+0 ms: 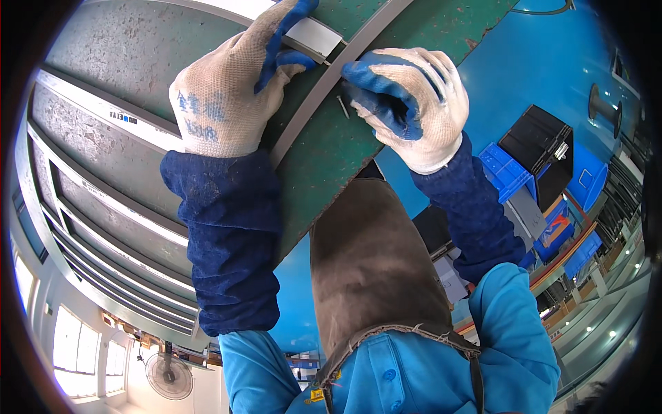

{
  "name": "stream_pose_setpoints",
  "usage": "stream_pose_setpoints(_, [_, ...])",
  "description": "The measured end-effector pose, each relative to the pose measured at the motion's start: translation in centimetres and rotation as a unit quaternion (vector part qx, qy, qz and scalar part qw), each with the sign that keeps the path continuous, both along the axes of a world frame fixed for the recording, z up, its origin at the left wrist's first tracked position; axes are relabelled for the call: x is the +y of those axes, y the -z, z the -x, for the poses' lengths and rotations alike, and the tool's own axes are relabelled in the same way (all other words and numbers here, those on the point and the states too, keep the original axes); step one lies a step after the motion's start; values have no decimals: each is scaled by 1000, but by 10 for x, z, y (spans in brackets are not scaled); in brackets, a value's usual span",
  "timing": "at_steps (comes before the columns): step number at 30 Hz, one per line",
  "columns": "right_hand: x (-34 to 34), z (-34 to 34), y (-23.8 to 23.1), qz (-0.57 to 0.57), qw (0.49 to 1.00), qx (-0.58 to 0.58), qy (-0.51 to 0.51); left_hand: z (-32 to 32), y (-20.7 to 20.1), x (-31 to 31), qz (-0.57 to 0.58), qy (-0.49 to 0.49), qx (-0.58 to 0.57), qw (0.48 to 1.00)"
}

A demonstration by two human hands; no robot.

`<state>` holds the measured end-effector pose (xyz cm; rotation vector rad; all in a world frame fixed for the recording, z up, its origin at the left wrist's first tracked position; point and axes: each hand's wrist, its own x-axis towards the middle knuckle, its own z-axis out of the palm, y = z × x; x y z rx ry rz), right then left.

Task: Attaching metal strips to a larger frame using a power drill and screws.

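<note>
My left hand (227,93), in a white knit glove with blue-coated fingers, grips a silver-white metal bar (316,37) from its near side. The end of that bar meets a long grey metal strip (314,103) lying slantwise over the green bench top (310,186). Small pin-like pieces show where the two meet. My right hand (427,110), gloved alike, has its fingers curled and drawn together, thumb and fingertips at the strip's right side. Whatever lies between them is hidden. Just beneath those fingertips, a small screw (343,107) rests on the bench.
Several long metal frame bars (117,114) lie across the left side. At the right, beyond the bench edge, are a black crate (534,141), blue bins (507,169) and a spool (603,110). A fan (169,376) stands at the lower left.
</note>
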<state>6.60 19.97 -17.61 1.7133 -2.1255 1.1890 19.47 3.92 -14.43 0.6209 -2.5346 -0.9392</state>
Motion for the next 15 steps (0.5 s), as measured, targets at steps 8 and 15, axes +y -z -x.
stream_pose_setpoints(8, [-2,-3,1,27,1000,11,9,0,-2,0,22,-1,-14,1000])
stream_pose_setpoints(15, [-3,-6,-17,-87,992,-93,11,-8,5,-9,96,19,-20,995])
